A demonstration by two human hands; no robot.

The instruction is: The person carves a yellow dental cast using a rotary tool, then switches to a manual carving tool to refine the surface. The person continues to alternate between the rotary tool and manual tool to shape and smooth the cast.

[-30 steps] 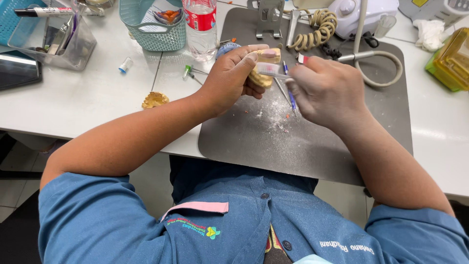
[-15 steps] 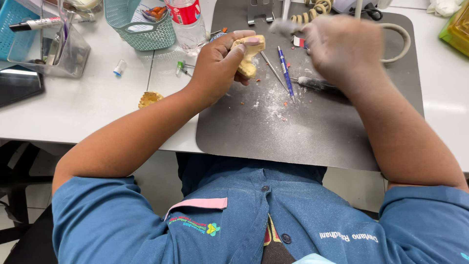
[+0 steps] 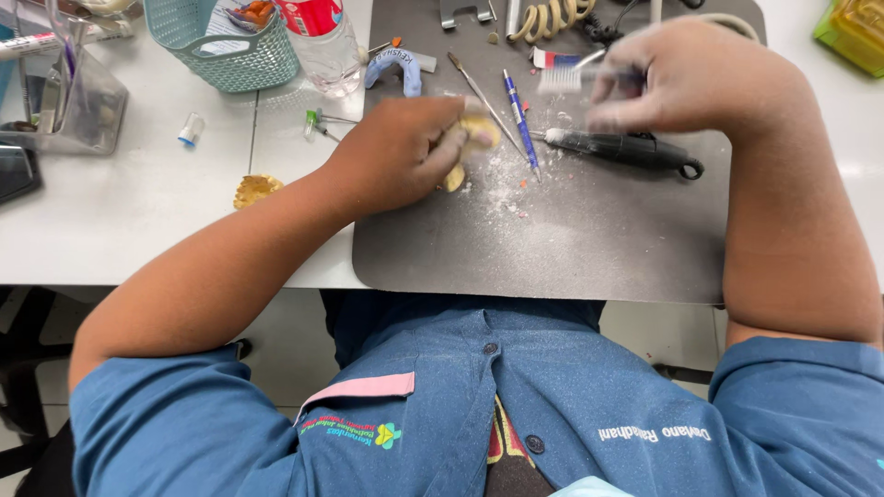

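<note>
Centrally, left hand (image 3: pixel 401 152) fingers clasping yellow cast (image 3: pixel 471 138), right hand (image 3: pixel 681 78) fingers gripping brush (image 3: pixel 564 78), mat (image 3: pixel 552 239) near-edge bare.

A dental workshop: a plaster cast (image 3: pixel 470 138), a handheld grinder (image 3: pixel 626 149), dusty mat (image 3: pixel 552 239) and picks on a white table (image 3: pixel 138 212).

On the white table (image 3: pixel 129 221), a teal basket (image 3: pixel 230 51) stands at eleven o'clock with a clear plastic bottle (image 3: pixel 322 41) just beside it; a coiled cord (image 3: pixel 552 17) lies at twelve, a yellow box (image 3: pixel 852 32) at one, a small amber piece (image 3: pixel 256 190) at nine
</note>
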